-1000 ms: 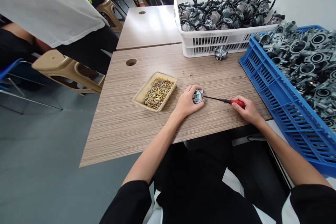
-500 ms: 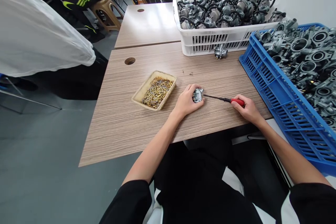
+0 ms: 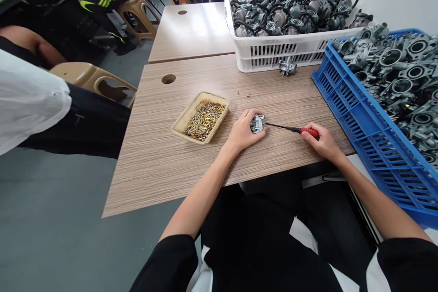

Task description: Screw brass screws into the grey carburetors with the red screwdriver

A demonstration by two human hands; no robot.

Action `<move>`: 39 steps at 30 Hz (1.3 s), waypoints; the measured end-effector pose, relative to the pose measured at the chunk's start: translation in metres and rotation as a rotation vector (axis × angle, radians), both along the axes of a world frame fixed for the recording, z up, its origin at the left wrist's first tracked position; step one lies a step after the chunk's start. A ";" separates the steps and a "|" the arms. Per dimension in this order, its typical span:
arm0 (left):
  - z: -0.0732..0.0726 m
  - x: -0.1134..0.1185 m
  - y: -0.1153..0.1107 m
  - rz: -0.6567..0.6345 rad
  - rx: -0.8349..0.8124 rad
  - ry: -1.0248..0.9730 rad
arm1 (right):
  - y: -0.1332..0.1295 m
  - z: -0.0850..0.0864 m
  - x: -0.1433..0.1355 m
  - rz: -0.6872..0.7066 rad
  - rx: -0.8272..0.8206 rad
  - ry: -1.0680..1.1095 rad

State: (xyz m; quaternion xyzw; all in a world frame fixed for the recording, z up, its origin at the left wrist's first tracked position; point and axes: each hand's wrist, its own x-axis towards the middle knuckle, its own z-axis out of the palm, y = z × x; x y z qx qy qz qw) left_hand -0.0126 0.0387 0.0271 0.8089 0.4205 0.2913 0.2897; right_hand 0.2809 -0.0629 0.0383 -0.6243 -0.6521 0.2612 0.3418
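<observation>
On the wood-grain table, my left hand (image 3: 243, 132) is wrapped round a small grey metal carburetor body (image 3: 258, 124). My right hand (image 3: 320, 140) grips the red handle of a screwdriver (image 3: 310, 132), whose dark shaft points left with its tip at the carburetor body's right side. Whether the tip touches a screw is too small to tell. Left of my left hand sits a cream tray (image 3: 178, 124) holding many small brass pieces (image 3: 205, 121). Small loose metal pieces (image 3: 248, 96) lie on the table beyond my left hand.
A white crate (image 3: 244, 50) of carburetors stands at the back, with one carburetor (image 3: 287, 67) against its front. At the right is a blue crate (image 3: 362, 114) of metal bodies. A person in white (image 3: 30, 96) stands left of the table; another sits beyond the white crate.
The person in white at the left has moved further left, uncovering a beige stool and part of another person. My hands, the carburetor body and the screwdriver have stayed nearly still.
</observation>
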 end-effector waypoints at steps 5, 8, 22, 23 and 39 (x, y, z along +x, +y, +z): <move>0.000 0.000 0.000 0.001 -0.007 -0.011 | 0.000 0.000 0.000 -0.004 -0.005 0.004; 0.002 0.000 -0.001 0.003 -0.013 -0.012 | 0.000 0.000 -0.001 -0.005 -0.001 0.001; 0.003 0.000 0.000 -0.002 -0.027 0.006 | 0.000 0.001 -0.002 -0.005 -0.009 -0.018; 0.003 0.000 0.000 -0.004 -0.027 0.007 | 0.000 0.001 -0.002 -0.005 -0.010 -0.019; 0.001 -0.001 0.000 -0.005 -0.035 -0.007 | 0.000 0.001 -0.002 -0.001 -0.007 -0.019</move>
